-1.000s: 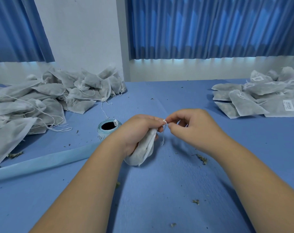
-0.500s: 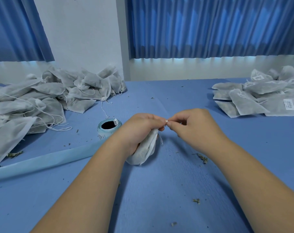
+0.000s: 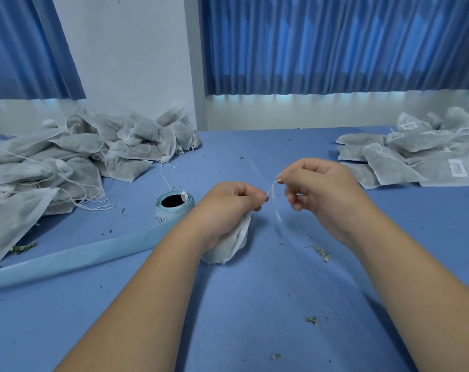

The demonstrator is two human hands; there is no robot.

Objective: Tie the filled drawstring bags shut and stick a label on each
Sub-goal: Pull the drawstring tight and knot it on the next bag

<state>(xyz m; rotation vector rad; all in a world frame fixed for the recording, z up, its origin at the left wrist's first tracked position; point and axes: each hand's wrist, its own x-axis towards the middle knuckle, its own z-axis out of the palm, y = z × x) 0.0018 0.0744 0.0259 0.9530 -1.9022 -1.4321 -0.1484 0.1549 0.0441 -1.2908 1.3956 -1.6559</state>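
Left hand (image 3: 229,204) fisted around neck of white drawstring bag (image 3: 229,244), bag bottom resting on blue table (image 3: 254,304) at centre. Right hand (image 3: 322,189) raised just beside it, knuckles up, thumb-and-forefinger grip pinching the drawstring (image 3: 273,187), drawn taut between hands; loose end blurred.

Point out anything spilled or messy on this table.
Dried herb crumbs lie scattered across the blue table: one clump near the right hand, another beside the unlabelled bag pile on the left. Likely spilled filling.

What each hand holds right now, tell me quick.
Left hand: closed, gripping the drawstring bag at its neck.
Right hand: closed, pinching the drawstring.
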